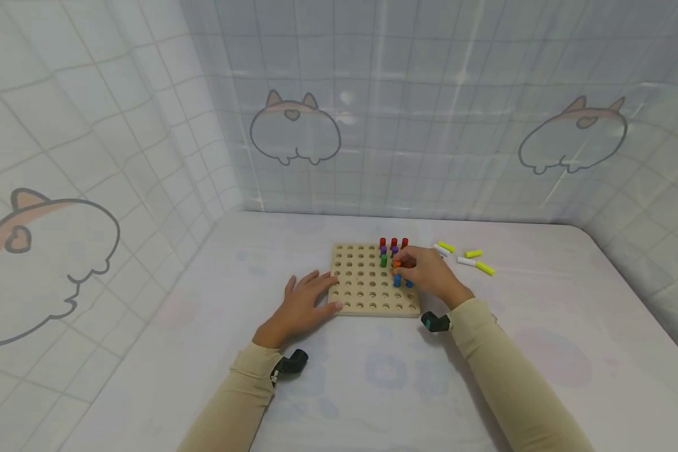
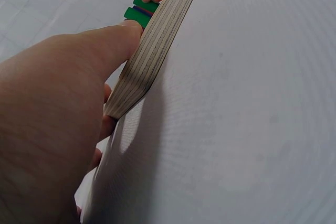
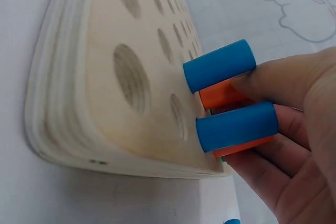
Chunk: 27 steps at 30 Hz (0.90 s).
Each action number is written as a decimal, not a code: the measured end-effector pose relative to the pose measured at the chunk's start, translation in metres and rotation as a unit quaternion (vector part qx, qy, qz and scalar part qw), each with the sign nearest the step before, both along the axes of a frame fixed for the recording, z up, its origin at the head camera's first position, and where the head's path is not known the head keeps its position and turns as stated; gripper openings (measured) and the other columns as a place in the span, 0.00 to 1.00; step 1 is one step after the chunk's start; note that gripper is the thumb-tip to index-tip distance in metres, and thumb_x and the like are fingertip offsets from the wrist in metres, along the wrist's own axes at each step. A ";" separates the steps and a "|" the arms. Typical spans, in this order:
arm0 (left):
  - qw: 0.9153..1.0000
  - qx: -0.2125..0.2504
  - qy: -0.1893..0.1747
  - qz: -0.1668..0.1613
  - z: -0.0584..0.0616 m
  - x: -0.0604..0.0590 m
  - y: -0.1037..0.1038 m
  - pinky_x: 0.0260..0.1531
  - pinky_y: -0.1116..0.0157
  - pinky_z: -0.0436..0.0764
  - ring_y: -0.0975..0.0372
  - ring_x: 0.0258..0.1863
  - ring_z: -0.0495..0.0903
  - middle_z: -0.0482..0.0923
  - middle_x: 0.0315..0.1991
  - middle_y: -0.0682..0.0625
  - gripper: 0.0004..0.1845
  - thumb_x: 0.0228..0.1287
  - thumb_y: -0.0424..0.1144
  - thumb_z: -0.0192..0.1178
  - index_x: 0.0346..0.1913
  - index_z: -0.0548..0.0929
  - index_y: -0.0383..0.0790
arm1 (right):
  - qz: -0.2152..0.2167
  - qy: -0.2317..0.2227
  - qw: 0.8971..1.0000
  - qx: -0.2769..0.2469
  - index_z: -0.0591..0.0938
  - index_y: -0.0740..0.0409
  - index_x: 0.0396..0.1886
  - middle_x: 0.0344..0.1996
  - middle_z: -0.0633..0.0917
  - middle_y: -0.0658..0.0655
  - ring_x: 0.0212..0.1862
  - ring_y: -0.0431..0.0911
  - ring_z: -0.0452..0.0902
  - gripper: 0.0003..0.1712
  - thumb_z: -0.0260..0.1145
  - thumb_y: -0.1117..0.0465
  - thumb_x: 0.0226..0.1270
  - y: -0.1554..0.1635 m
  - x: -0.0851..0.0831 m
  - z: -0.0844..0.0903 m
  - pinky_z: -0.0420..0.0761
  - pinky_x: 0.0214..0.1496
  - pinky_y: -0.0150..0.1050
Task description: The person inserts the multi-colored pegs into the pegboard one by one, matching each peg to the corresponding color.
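A wooden peg board (image 1: pixel 378 312) with rows of round holes lies flat on the table. My left hand (image 1: pixel 301 307) rests at its left edge, fingers spread and thumb at the near left corner. With thumb and fingers, my right hand (image 1: pixel 431 274) pinches an orange peg (image 3: pixel 220 94) standing in the board's right part. Two blue pegs (image 3: pixel 236 127) stand just nearer than it, and a second orange peg (image 3: pixel 247 147) shows partly behind one of them. A green peg (image 1: pixel 383 261), purple pegs (image 1: pixel 383 250) and red pegs (image 1: pixel 382 242) stand farther back.
Right of the board, loose yellow pegs (image 1: pixel 473 253) and white pegs (image 1: pixel 466 261) lie on the white tablecloth (image 1: pixel 361 389). A tile-patterned curtain (image 1: pixel 418 125) hangs behind the table, with similar sheets along both sides.
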<state>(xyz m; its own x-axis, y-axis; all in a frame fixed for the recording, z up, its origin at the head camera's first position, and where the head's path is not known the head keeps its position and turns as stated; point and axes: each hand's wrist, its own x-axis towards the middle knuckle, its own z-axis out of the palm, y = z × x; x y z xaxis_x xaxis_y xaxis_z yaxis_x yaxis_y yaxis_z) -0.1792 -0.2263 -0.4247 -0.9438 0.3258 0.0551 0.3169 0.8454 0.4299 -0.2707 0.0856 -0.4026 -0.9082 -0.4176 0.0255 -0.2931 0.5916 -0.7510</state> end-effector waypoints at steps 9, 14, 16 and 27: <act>1.000 -0.003 -0.001 -0.001 0.001 0.001 0.000 0.70 0.35 0.36 0.51 0.77 0.51 0.61 0.76 0.51 0.36 0.70 0.63 0.55 0.75 0.68 0.51 | -0.003 0.033 0.999 0.011 0.84 0.55 0.51 0.40 0.87 0.50 0.42 0.44 0.82 0.15 0.72 0.56 0.67 -0.002 0.003 0.000 0.83 0.42 0.42; 1.000 -0.006 -0.003 0.001 0.002 0.001 0.000 0.70 0.35 0.36 0.51 0.77 0.52 0.62 0.76 0.51 0.36 0.70 0.62 0.55 0.75 0.68 0.51 | 0.001 0.043 0.999 0.015 0.84 0.55 0.50 0.39 0.87 0.50 0.42 0.44 0.82 0.15 0.73 0.56 0.66 -0.001 0.003 0.000 0.83 0.42 0.42; 1.000 -0.007 -0.005 0.002 0.003 0.001 0.001 0.70 0.35 0.36 0.51 0.77 0.51 0.62 0.76 0.51 0.36 0.70 0.62 0.55 0.75 0.68 0.50 | 0.002 0.037 0.999 0.014 0.84 0.55 0.50 0.40 0.87 0.50 0.42 0.44 0.83 0.15 0.73 0.56 0.66 0.000 0.002 0.000 0.83 0.43 0.42; 1.000 -0.009 -0.010 0.009 0.005 0.000 0.004 0.70 0.36 0.35 0.52 0.77 0.51 0.61 0.76 0.51 0.36 0.70 0.63 0.54 0.75 0.67 0.51 | -0.006 0.000 1.000 -0.002 0.84 0.51 0.48 0.42 0.86 0.49 0.47 0.46 0.82 0.13 0.72 0.54 0.67 0.006 -0.003 0.001 0.82 0.50 0.46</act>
